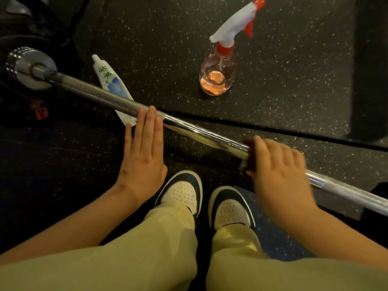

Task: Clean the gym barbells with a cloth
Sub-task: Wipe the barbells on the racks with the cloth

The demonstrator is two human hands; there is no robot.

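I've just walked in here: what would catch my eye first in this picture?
The chrome barbell runs diagonally from upper left to lower right; the right grip holds a dark cloth round it, and the left grip rests flat on it. Beyond the barbell stands a spray bottle of pinkish liquid with a red-and-white trigger.

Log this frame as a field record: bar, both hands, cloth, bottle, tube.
bar: chrome bar runs across the view, its left end at a black plate
left hand: left hand is flat, straight fingers resting on the bar
right hand: right hand is curled round the cloth on the bar
cloth: dark cloth, mostly hidden under the right hand
bottle: spray bottle stands upright on the floor beyond the bar, pinkish liquid inside
tube: white tube lies on the floor, partly under the bar
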